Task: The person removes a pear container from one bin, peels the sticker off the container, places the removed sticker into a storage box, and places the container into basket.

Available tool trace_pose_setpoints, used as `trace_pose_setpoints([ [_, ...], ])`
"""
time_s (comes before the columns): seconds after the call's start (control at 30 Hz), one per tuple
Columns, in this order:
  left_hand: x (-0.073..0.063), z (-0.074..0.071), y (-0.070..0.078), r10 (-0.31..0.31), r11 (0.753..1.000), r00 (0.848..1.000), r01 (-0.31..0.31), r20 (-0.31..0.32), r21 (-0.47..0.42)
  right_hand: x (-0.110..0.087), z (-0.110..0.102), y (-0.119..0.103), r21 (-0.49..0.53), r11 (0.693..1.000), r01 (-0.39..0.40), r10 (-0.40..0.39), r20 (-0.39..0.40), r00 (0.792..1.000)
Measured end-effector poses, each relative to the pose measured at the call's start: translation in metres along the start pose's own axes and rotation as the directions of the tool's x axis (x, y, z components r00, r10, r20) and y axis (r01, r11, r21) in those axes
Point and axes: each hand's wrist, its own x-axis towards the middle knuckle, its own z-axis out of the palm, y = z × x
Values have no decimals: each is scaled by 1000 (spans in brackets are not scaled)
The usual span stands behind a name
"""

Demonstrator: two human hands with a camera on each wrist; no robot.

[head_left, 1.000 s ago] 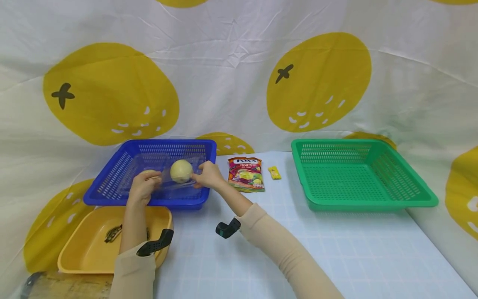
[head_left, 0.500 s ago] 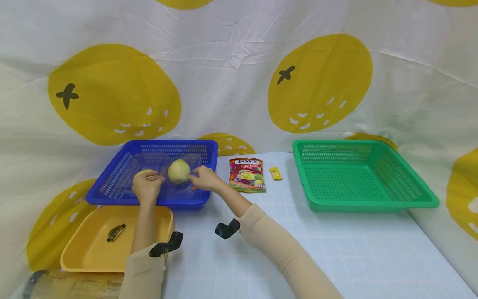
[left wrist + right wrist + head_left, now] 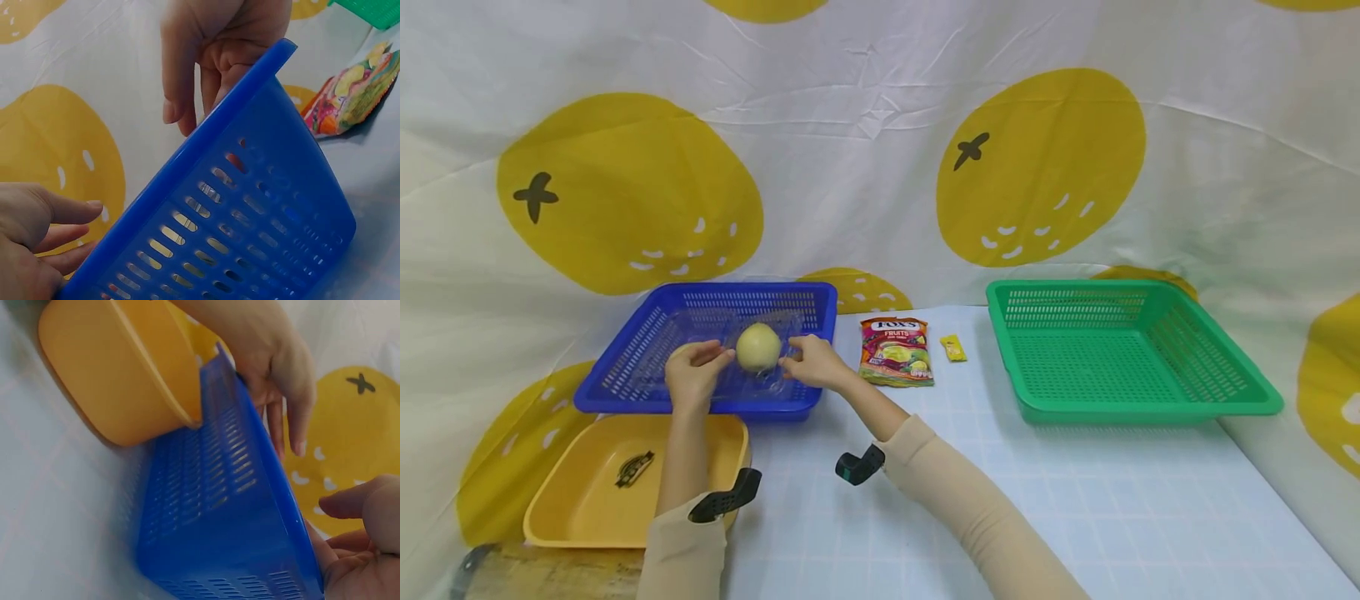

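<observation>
A round, pale yellow fruit point(image 3: 758, 347) lies in a clear plastic clamshell point(image 3: 767, 385) inside the blue basket point(image 3: 597, 400). Left of it, another pale yellow thing point(image 3: 685, 348) is mostly hidden behind my left hand point(image 3: 694, 372). This hand is beside the fruit, thumb and fingers apart in the left wrist view. My right hand point(image 3: 817, 363) is over the basket's right side, close to the fruit. Its thumb and fingers are spread with a gap in the right wrist view. Whether either hand touches the clear plastic is hard to tell.
A yellow basin point(image 3: 580, 517) with a dark printed mark stands before the blue basket. A candy bag point(image 3: 895, 352) and a small yellow wrapped candy point(image 3: 952, 347) lie to its right. Further right is a green basket point(image 3: 1075, 408). A wooden object point(image 3: 542, 575) sits at front left.
The fruit and its clear plastic have shifted slightly left and settled flatter in the basket. My left fingers have loosened and spread; the right hand has moved slightly left.
</observation>
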Motion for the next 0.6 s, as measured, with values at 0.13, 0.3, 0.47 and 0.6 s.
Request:
trace_pose_setpoints([
  [0.13, 1, -2, -2, 1, 999, 1000, -1, 17, -34, 1, -1, 0, 3, 1000, -5, 5, 0, 1000],
  [0.3, 2, -5, -2, -50, 995, 997, 54, 52, -79, 2, 0, 1, -3, 1000, 1, -1, -3, 1000],
  [0.47, 2, -6, -2, -74, 989, 995, 82, 66, -122, 2, 5, 3, 30, 1000, -7, 8, -45, 999],
  [0.6, 2, -6, -2, -81, 983, 994, 91, 67, -160, 1, 8, 4, 60, 998, 16, -9, -114, 993],
])
